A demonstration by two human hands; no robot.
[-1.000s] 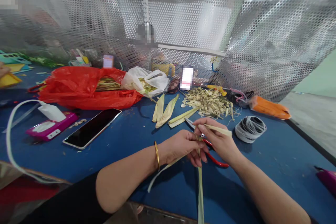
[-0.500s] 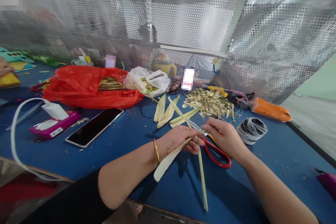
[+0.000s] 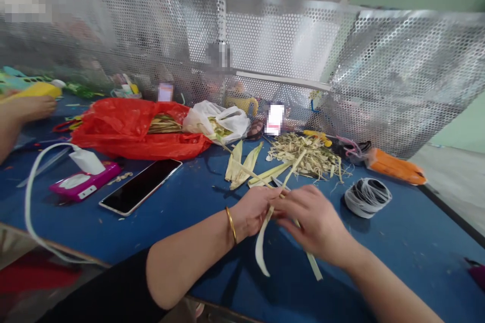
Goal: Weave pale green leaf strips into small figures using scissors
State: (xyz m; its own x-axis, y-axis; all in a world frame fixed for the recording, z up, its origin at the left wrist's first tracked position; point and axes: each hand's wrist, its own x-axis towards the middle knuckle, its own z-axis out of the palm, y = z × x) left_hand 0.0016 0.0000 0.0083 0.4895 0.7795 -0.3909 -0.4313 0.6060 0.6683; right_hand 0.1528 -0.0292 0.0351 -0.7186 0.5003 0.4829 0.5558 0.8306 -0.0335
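we work over the bench, both hands close together, nearer its near edge than the far one. our left hand has its grip clamped on the dried husk strips, right where they cross. our right hand meets it there, fingers on the crossing; the thumb side is partly hidden and blurred, so we cannot tell whether that grip is closed. one strip end curves down toward the near edge, another slants out below our right hand, and two more point away toward the far edge. we wear a gold bangle on the left wrist.

just beyond our fingers we see a bit of scissors blade; the handles are hidden. past it lie wider husk pieces, then a pile of husk scraps. toward the right edge sit a ball of string and an orange packet, the packet near the far right corner.

on the left half of the bench we have a dark-screened phone beside a magenta power strip, with a red plastic bag behind them touching a white plastic bag. by the far left corner, a co-worker's hand holds something yellow.
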